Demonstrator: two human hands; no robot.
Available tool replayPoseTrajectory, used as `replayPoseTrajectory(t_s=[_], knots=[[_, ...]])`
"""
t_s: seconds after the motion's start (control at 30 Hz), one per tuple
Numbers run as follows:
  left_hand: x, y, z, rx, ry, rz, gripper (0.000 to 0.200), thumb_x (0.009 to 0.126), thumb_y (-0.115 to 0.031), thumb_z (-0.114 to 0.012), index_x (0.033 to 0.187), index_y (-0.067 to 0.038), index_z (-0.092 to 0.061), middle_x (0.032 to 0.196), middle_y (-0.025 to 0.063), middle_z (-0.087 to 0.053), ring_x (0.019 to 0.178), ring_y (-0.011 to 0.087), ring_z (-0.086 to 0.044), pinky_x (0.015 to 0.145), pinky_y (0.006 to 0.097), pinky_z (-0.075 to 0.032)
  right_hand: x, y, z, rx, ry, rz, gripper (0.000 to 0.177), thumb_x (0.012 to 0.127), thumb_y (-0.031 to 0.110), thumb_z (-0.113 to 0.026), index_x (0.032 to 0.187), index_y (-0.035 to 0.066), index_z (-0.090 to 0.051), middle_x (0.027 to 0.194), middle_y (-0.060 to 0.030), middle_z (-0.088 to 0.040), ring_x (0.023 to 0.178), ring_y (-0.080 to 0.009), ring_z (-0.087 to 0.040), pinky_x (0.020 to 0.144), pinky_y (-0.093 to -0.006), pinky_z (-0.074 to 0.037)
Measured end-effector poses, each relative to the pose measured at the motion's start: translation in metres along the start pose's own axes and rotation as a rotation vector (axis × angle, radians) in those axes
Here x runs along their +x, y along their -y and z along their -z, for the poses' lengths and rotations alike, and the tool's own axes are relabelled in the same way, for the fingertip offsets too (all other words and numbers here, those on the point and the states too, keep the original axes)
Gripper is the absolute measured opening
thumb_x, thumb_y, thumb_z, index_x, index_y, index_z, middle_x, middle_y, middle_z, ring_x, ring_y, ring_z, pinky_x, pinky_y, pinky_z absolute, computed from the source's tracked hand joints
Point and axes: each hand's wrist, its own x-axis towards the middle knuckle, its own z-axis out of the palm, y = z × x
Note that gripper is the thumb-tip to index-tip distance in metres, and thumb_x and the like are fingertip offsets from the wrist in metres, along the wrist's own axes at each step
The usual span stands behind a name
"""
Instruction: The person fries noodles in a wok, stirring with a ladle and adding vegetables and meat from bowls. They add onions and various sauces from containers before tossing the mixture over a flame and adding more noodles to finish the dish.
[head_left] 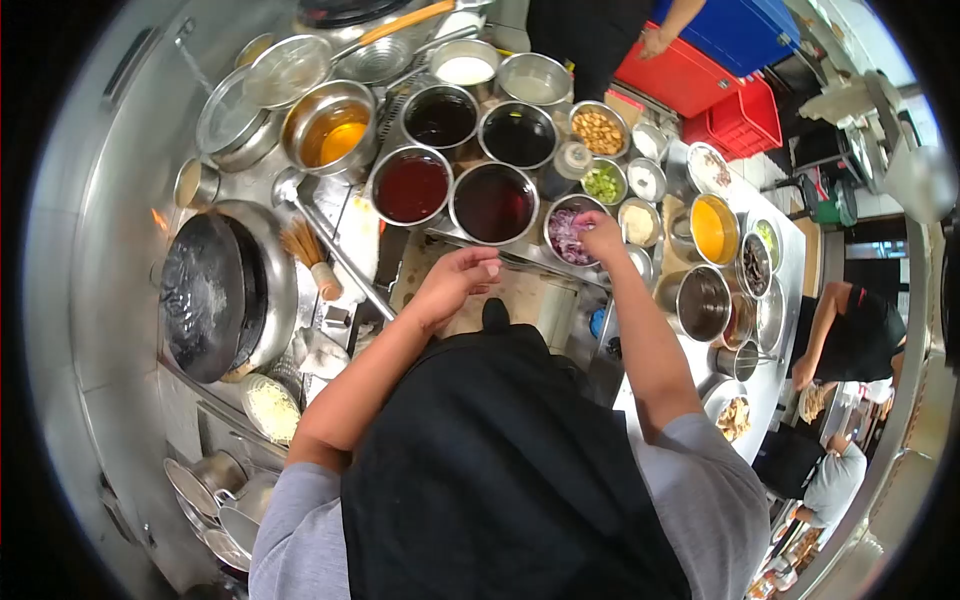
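My right hand (pixel 601 238) reaches into a round metal bowl of sliced purple onion (pixel 568 236), its fingertips closed at the right side of the onion. What they pinch, if anything, is too small to make out. My left hand (pixel 462 283) hovers in front of my apron with bent fingers, just below a bowl of dark red liquid (pixel 493 203), and nothing shows in it. Left of that bowl stands another with red liquid (pixel 410 186). Chopped green vegetable (pixel 603 181) and a bowl of pale minced food (pixel 638 223) sit behind my right hand.
A wok (pixel 205 298) sits on the burner at left, with a flame beside it. A long ladle (pixel 335 245) and a bamboo brush (pixel 310 260) lie between. Bowls with yellow liquid (pixel 713 230) and other food line the right counter. Other people stand behind and at right.
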Motion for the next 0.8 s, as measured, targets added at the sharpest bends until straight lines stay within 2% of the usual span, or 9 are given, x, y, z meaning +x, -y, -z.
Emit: replayPoseTrajectory(t_s=[0.03,0.1,0.13,0.3,0.43,0.5,0.57,0.63,0.8], knots=[[-0.016,0.000,0.011,-0.035,-0.020,-0.015,0.046,0.105,-0.017,-0.068,0.147,0.000,-0.059,0.138,0.0119,-0.069,0.119,0.0222,-0.070,0.101,0.0376,-0.054,0.001,0.007,-0.011,-0.011,0.008,0.014,0.037,0.083,0.007,-0.082,0.117,0.003,-0.071,0.122,-0.0186,-0.071,0.100,-0.0268,-0.075,0.085,-0.0395,-0.063],[-0.051,0.000,0.032,-0.056,-0.079,-0.025,0.045,0.105,-0.016,-0.068,0.146,0.000,-0.059,0.138,0.0122,-0.068,0.119,0.0225,-0.070,0.101,0.0377,-0.055,0.003,0.014,-0.036,-0.669,-0.182,0.346,0.047,0.077,0.022,-0.086,0.118,0.004,-0.073,0.118,-0.0238,-0.073,0.106,-0.0375,-0.074,0.094,-0.0442,-0.061],[-0.067,0.000,0.040,-0.070,-0.124,-0.022,0.044,0.105,-0.016,-0.068,0.145,0.000,-0.059,0.138,0.0124,-0.068,0.118,0.0227,-0.071,0.101,0.0379,-0.055,0.015,0.007,-0.048,-0.681,-0.259,0.342,0.045,0.075,0.028,-0.085,0.115,0.007,-0.077,0.114,-0.0248,-0.075,0.108,-0.0457,-0.072,0.102,-0.0474,-0.057],[-0.120,0.008,0.079,-0.146,-0.186,-0.001,0.044,0.104,-0.016,-0.070,0.144,-0.001,-0.060,0.137,0.0119,-0.068,0.116,0.0230,-0.071,0.100,0.0369,-0.055,0.035,0.014,-0.043,-0.827,-0.160,0.214,0.036,0.078,0.019,-0.079,0.113,0.010,-0.079,0.114,-0.0223,-0.077,0.103,-0.0397,-0.075,0.097,-0.0448,-0.060],[-0.116,0.014,0.091,-0.143,-0.138,0.008,0.045,0.103,-0.018,-0.072,0.143,-0.001,-0.061,0.136,0.0111,-0.069,0.115,0.0229,-0.071,0.100,0.0369,-0.054,0.014,0.000,-0.016,-0.417,-0.279,0.110,0.029,0.082,0.009,-0.078,0.111,0.008,-0.080,0.102,-0.0176,-0.079,0.086,-0.0305,-0.078,0.072,-0.0387,-0.062],[-0.104,0.017,0.092,-0.151,-0.063,0.015,0.044,0.103,-0.020,-0.071,0.142,-0.002,-0.061,0.136,0.0108,-0.069,0.117,0.0231,-0.070,0.101,0.0371,-0.053,-0.001,-0.007,-0.011,0.507,-0.222,-0.039,0.020,0.087,-0.002,-0.075,0.107,0.001,-0.078,0.093,-0.0133,-0.076,0.078,-0.0276,-0.075,0.063,-0.0336,-0.060],[-0.100,0.012,0.088,-0.136,-0.033,0.019,0.045,0.103,-0.021,-0.071,0.143,-0.002,-0.061,0.137,0.0113,-0.068,0.118,0.0233,-0.069,0.102,0.0373,-0.053,-0.030,0.010,-0.002,0.565,-0.220,-0.058,0.022,0.091,-0.011,-0.069,0.111,-0.004,-0.071,0.097,-0.0118,-0.071,0.080,-0.0269,-0.072,0.067,-0.0323,-0.063],[-0.104,0.010,0.087,-0.125,0.006,0.006,0.046,0.103,-0.021,-0.071,0.144,-0.002,-0.061,0.137,0.0118,-0.068,0.119,0.0234,-0.069,0.103,0.0372,-0.053,-0.037,0.004,0.000,1.034,-0.219,-0.049,0.028,0.091,-0.011,-0.067,0.118,-0.004,-0.065,0.108,-0.0146,-0.071,0.087,-0.0262,-0.072,0.074,-0.0347,-0.065],[-0.146,0.031,0.122,-0.045,-0.096,-0.094,0.044,0.102,-0.018,-0.070,0.142,-0.001,-0.062,0.130,0.0081,-0.069,0.111,0.0180,-0.068,0.096,0.0339,-0.053,-0.072,0.068,-0.062,0.996,0.011,0.031,0.023,0.098,-0.008,-0.062,0.120,-0.002,-0.063,0.113,-0.0165,-0.071,0.094,-0.0268,-0.073,0.078,-0.0338,-0.064]])
